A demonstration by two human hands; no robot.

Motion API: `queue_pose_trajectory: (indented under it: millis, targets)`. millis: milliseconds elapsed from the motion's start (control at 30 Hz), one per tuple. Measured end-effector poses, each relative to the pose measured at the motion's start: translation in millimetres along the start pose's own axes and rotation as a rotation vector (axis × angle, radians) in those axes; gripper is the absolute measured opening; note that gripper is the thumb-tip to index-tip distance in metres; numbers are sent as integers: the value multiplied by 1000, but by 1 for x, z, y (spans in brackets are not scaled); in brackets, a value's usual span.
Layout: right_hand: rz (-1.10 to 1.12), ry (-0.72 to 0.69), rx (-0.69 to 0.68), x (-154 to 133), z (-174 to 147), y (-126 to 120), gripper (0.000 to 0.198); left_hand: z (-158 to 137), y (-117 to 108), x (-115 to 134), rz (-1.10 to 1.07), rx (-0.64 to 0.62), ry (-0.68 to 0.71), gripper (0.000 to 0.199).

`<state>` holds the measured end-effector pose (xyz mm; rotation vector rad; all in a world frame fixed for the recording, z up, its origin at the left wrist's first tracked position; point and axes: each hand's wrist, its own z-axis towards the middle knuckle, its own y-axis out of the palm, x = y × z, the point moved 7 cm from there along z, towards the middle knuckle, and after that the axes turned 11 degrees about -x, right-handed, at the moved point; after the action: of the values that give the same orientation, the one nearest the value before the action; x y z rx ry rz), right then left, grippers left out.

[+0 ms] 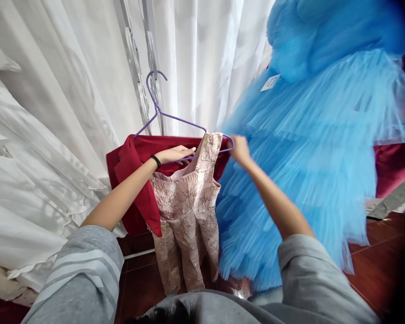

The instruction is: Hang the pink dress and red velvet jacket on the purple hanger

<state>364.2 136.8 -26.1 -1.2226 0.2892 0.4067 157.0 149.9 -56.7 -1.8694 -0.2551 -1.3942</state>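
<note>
A purple hanger [184,120] carries a pale pink floral brocade dress [185,198], with one strap over the hanger's right arm. Red cloth [138,175] drapes over the hanger's left side and stretches behind the dress top. My left hand [177,154], a black band at its wrist, lies across the hanger's lower bar with fingers stretched out, against the red cloth near the strap. Slightly blurred, my right hand [239,150] is closed at the hanger's right end, at the edge of the red cloth. Its fingertips are partly hidden.
To the right stands a large blue tiered tulle dress [307,148] with a white tag [270,83]. White curtains [77,67] hang behind and to the left, around a metal stand [134,49]. The reddish tiled floor [378,265] shows below.
</note>
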Motion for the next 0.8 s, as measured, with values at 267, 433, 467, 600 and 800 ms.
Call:
queue_pose_trajectory:
  millis: [267, 433, 467, 600, 800]
  targets:
    - [-140, 91, 27, 5, 45, -64, 22, -23, 4, 21, 473, 192, 270, 29]
    - [-125, 75, 253, -24, 36, -114, 26, -2, -6, 10, 527, 265, 208, 37]
    - [-116, 53, 326, -39, 30, -130, 27, 2, -9, 7, 521, 275, 185, 37]
    - [-98, -155, 398, -108, -8, -129, 26, 4, -18, -2, 537, 344, 144, 38]
    - [-187, -437, -475, -132, -91, 65, 13, -30, -26, 10, 423, 573, 326, 33]
